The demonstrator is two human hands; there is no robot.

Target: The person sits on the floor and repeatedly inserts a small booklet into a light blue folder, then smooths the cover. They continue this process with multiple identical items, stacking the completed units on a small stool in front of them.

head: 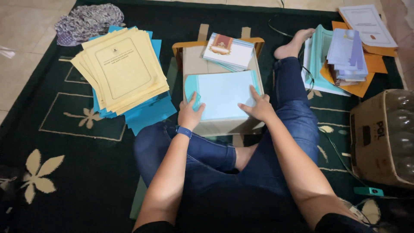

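While both hands, left (189,114) and right (258,108), are pressing flat-fingered on the blue sheets (224,95), gripping nothing, the stack risks sliding askew.

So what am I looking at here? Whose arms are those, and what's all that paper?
The camera sits on a person's head and looks down, so you see that person's own arms and crossed legs on a dark green carpet. The left hand and right hand both press on a pale blue paper stack lying on a small low table. Left of it lies a fanned pile of yellow folders. Right of it sits a mixed pile of papers, and below that a cardboard box.
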